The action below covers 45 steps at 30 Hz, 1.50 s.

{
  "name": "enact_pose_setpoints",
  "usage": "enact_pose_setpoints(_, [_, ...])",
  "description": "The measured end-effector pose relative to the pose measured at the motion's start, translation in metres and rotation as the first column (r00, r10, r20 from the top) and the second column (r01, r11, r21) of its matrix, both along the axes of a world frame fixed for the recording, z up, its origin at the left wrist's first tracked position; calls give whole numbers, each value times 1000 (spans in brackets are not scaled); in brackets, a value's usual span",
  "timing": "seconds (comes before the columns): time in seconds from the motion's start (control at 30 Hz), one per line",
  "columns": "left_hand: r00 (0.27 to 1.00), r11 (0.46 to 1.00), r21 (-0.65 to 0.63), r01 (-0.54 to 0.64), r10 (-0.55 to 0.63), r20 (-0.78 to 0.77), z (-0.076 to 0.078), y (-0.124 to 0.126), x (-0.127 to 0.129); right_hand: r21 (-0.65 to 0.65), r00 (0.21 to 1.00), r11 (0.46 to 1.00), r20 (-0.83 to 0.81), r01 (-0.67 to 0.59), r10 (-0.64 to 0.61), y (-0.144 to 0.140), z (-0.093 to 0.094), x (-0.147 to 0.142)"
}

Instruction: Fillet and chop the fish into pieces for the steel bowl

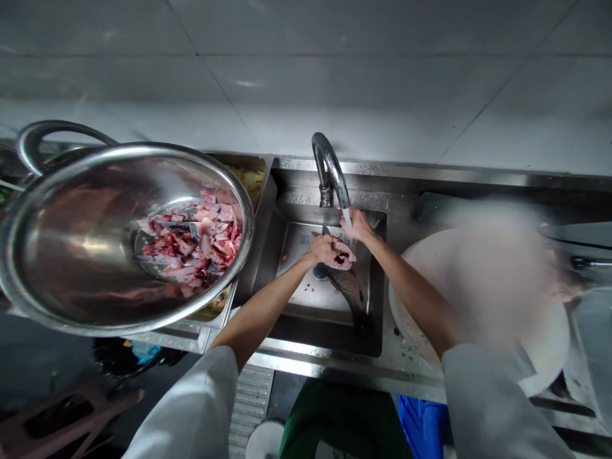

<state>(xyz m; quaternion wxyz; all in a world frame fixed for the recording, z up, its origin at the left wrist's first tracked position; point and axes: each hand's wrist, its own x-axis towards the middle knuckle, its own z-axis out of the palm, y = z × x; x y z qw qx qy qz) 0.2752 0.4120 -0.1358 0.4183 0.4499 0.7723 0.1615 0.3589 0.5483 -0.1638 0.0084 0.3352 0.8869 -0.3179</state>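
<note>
My left hand [323, 249] is closed on a cut fish [342, 256] over the sink [327, 313], its pink flesh and dark body hollow turned outward. Around the pale tip of the curved faucet [335, 169], my right hand [357, 224] has its fingers curled. The tip points down close to the fish. Below, a dark-skinned fish [352, 292] lies in the basin, partly covered by the held one. Small red scraps dot the basin floor near the drain [320, 273].
A large steel bowl [90, 280] with raw fish pieces [191, 239] stands left of the sink, over trays of yellowish food [249, 182]. Right of it is a round white cutting board [415, 319], partly hidden by a blurred pale patch. A tiled wall [392, 95] rises behind.
</note>
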Motion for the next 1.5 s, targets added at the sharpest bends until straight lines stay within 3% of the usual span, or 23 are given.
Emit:
enact_pose_setpoints(0.07, [997, 999, -24, 41, -43, -71, 8, 7, -4, -186, 992, 983, -124, 8, -31, -13, -10, 28])
enact_pose_setpoints(0.13, [990, 995, -26, 93, -95, -109, 16, 15, -5, -396, 967, 918, -238, -15, -87, -28, -22, 58])
enact_pose_setpoints(0.17, [983, 991, -19, 130, -132, -124, 20, 19, -5, -432, 956, 902, -268, -10, -117, -36, -27, 71])
enact_pose_setpoints(0.23, [967, 978, 1, 211, -209, -146, 27, 26, -2, -391, 944, 919, -283, 48, -170, -49, -34, 91])
enact_pose_setpoints(0.33, [957, 960, 62, 273, -265, -117, 30, 35, 1, -178, 957, 968, -198, 176, -211, -59, -34, 104])
enact_pose_setpoints(0.43, [968, 964, 92, 250, -249, -23, 18, 38, -4, 2, 985, 986, -62, 164, -164, -58, -28, 103])
enact_pose_setpoints(0.5, [979, 980, 72, 185, -190, 72, -1, 36, -12, 67, 993, 991, 28, 114, -116, -55, -27, 97])
enact_pose_setpoints(0.6, [970, 997, 44, 69, -77, 230, -42, 28, -26, 104, 980, 994, 196, 23, -44, -55, -35, 81])
enact_pose_setpoints(0.73, [933, 992, 24, -123, 107, 344, -100, 0, -40, 71, 941, 992, 331, -104, 75, -73, -58, 56])
enact_pose_setpoints(0.8, [880, 963, -12, -270, 252, 403, -126, -20, -45, 38, 921, 989, 372, -140, 116, -83, -73, 42])
enact_pose_setpoints(0.9, [756, 864, -37, -503, 460, 466, -163, -46, -45, -10, 903, 984, 396, -177, 166, -90, -96, 18])
enact_pose_setpoints(1.0, [566, 692, -41, -721, 621, 543, -194, -60, -38, -37, 918, 983, 353, -179, 180, -82, -122, -1])
enact_pose_setpoints(1.1, [361, 527, -95, -845, 693, 624, -215, -63, -32, -138, 932, 980, 313, -146, 183, -67, -147, -8])
enact_pose_setpoints(1.17, [277, 471, -131, -872, 696, 662, -224, -63, -30, -237, 932, 965, 311, -112, 185, -57, -163, -8])
enact_pose_setpoints(1.23, [231, 461, -167, -872, 687, 689, -229, -66, -29, -287, 925, 955, 338, -75, 175, -49, -176, -8])
enact_pose_setpoints(1.3, [245, 498, -179, -849, 670, 701, -233, -75, -29, -275, 910, 960, 383, -50, 158, -45, -188, -12])
enact_pose_setpoints(1.33, [291, 527, -164, -834, 672, 681, -235, -82, -30, -260, 901, 965, 408, -40, 147, -45, -193, -14])
enact_pose_setpoints(1.37, [383, 572, -144, -808, 694, 609, -237, -91, -30, -249, 892, 968, 429, -31, 139, -47, -198, -17])
enact_pose_setpoints(1.43, [612, 676, -156, -720, 725, 317, -240, -117, -30, -201, 878, 979, 465, -23, 116, -56, -207, -22])
enact_pose_setpoints(1.5, [763, 733, -268, -625, 646, -13, -242, -149, -25, -139, 869, 990, 486, -28, 93, -69, -214, -24])
